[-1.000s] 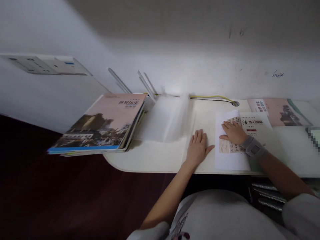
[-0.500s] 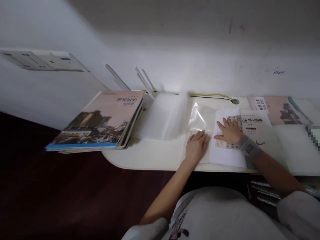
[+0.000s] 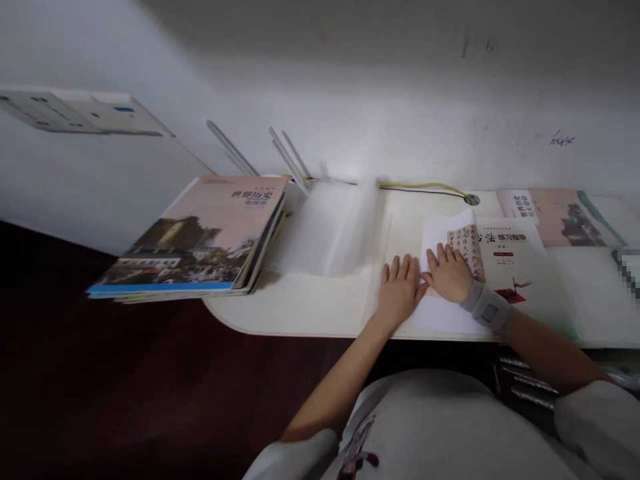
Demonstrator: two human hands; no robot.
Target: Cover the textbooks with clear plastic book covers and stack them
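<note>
A calligraphy workbook (image 3: 517, 257) lies on the white desk, its pale cover bearing Chinese lettering and a small red picture. My right hand (image 3: 449, 275), with a grey band on the wrist, rests flat on the left part of this cover, fingers spread. Just left of it, my left hand (image 3: 399, 292) lies flat with fingers stretched out, on what looks like a clear plastic book cover (image 3: 381, 257) at the workbook's left edge. The two thumbs nearly meet. How the plastic sits around the workbook is hard to make out.
On the left, a stack of books (image 3: 200, 233) overhangs the desk edge. Translucent plastic sheets (image 3: 320, 230) lie beside it, near a white device with antennas (image 3: 290, 160). A pink history book (image 3: 560, 217) is at the back right. A yellow cable (image 3: 425, 185) runs along the wall.
My left hand has moved right, towards the workbook, and its fingers have straightened. My right hand has shifted slightly left and down. The shiny raised plastic now lies flatter.
</note>
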